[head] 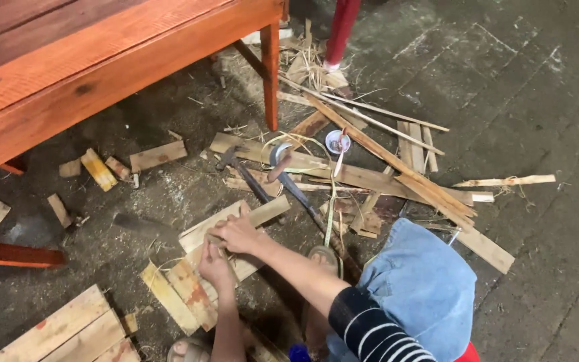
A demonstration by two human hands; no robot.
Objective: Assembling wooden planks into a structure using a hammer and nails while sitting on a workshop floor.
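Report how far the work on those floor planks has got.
Done: several planks lie side by side on the floor. In hand: the right hand and left hand press on the top plank. Left: the hammers lie untouched, and loose offcuts remain scattered by the bench.

Two hammers (pixel 246 175), one bench (pixel 102 74), one cup (pixel 337 141).

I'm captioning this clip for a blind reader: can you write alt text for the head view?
Seen from above, a person's right hand and left hand press together on pale wooden slats lying on a dusty floor. Two hammers and scattered wood offcuts lie just beyond, with a red-brown wooden bench at upper left.
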